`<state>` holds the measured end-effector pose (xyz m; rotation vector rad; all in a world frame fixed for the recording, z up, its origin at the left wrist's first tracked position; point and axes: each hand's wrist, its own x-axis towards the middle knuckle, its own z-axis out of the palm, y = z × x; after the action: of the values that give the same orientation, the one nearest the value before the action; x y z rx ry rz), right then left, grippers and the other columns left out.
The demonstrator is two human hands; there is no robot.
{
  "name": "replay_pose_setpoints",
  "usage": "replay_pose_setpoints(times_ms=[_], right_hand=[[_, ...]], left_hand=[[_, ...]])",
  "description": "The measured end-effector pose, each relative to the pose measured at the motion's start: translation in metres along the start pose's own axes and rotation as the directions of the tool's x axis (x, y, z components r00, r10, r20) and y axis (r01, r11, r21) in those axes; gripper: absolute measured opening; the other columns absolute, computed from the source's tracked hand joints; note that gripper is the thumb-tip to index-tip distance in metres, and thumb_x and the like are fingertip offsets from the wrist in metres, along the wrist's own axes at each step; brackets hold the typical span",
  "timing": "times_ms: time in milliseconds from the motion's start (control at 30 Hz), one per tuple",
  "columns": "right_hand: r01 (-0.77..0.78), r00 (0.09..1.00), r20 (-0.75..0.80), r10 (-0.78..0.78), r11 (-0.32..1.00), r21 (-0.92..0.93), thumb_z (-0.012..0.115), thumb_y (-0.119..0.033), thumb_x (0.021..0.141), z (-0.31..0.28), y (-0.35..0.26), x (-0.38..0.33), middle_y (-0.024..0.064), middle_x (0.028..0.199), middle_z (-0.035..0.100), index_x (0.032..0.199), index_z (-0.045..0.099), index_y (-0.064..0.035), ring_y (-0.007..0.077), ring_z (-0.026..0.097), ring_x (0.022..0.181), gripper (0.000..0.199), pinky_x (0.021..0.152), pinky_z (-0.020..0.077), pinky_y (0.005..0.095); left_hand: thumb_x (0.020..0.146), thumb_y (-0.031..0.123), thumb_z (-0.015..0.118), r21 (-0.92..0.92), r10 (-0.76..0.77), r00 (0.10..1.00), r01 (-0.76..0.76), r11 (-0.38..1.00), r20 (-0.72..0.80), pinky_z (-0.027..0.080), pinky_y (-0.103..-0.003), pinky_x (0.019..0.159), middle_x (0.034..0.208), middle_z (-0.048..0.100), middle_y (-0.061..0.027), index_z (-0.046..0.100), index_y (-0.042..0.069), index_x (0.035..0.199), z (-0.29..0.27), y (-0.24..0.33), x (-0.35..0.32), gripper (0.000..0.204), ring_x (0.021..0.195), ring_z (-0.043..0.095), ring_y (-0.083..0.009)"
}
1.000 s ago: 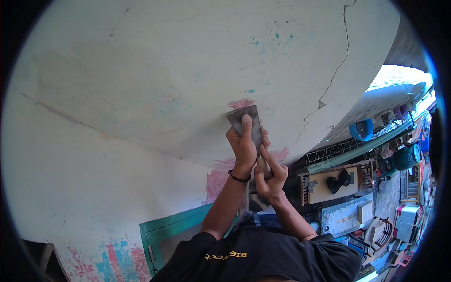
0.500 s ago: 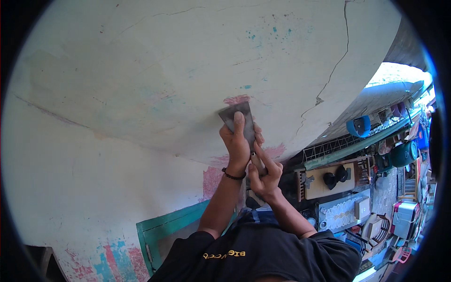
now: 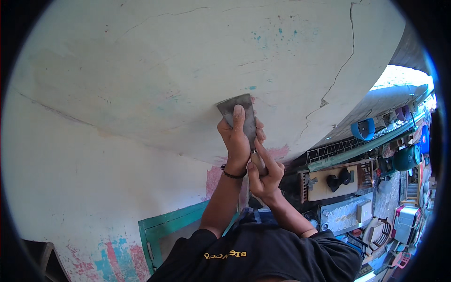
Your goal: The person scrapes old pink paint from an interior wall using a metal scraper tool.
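Observation:
A wide, flat-bladed scraper (image 3: 242, 102) lies with its front edge against the pale plaster surface (image 3: 155, 70). My left hand (image 3: 238, 143), a dark beaded bracelet on its wrist, grips the blade, thumb flat along its face and fingers behind the far side. Lower down, my right hand (image 3: 267, 176) is closed round the scraper's handle (image 3: 258, 162), its index finger stretched up along it. A sliver of pink shows at the blade's right corner. What lies beneath the blade is hidden.
A long crack (image 3: 345, 61) runs down the plaster on the right. Below left is a green door frame (image 3: 176, 221) beside pink and blue paint patches (image 3: 115, 258). Low at right stand a wooden bench (image 3: 324, 183), a table (image 3: 345, 216), chairs and a green bin (image 3: 407, 157).
The scraper and both hands have shifted slightly up and left on the plaster. Its blade now covers most of the pink patch that showed above its edge.

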<state>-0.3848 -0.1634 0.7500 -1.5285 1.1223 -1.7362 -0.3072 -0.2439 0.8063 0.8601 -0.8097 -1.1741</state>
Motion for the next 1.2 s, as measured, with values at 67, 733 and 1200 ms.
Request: replay_pose_setpoints(times_ms=[67,733,1200], right_hand=[[-0.086,0.995,0.043,0.086,0.996,0.009,0.059,0.0,0.077,0.0,0.0,0.0,0.0219,0.09,0.074,0.128,0.062,0.0107,0.0194,0.074,0.072,0.052,0.069,0.0552,0.0273],[0.098,0.995,0.02,-0.099,0.994,0.055,0.06,0.003,0.084,0.005,-0.007,-0.004,0.0192,0.08,0.071,0.134,0.056,0.0134,0.0165,0.063,0.053,0.051,0.054,0.0482,0.0265],[0.061,0.998,-0.006,-0.061,0.997,0.056,0.059,0.003,0.083,0.006,-0.009,0.004,0.0184,0.079,0.072,0.133,0.057,0.0135,0.0128,0.064,0.056,0.051,0.055,0.0489,0.0241]], left_hand=[[0.105,0.036,0.056,0.0,-0.021,1.0,0.021,1.0,0.012,0.045,-0.029,0.04,0.062,0.06,-0.0102,0.059,-0.001,0.088,-0.001,0.0,0.001,0.041,0.045,0.057,-0.0163],[0.104,0.034,0.056,0.04,-0.06,0.998,0.059,0.997,0.021,0.046,-0.029,0.041,0.064,0.064,-0.0134,0.061,-0.002,0.084,-0.003,0.012,0.001,0.042,0.046,0.06,-0.0182],[0.104,0.035,0.057,0.032,-0.027,0.999,0.026,0.999,0.039,0.046,-0.029,0.041,0.065,0.065,-0.0139,0.062,-0.002,0.092,0.0,0.01,0.005,0.04,0.047,0.06,-0.018]])
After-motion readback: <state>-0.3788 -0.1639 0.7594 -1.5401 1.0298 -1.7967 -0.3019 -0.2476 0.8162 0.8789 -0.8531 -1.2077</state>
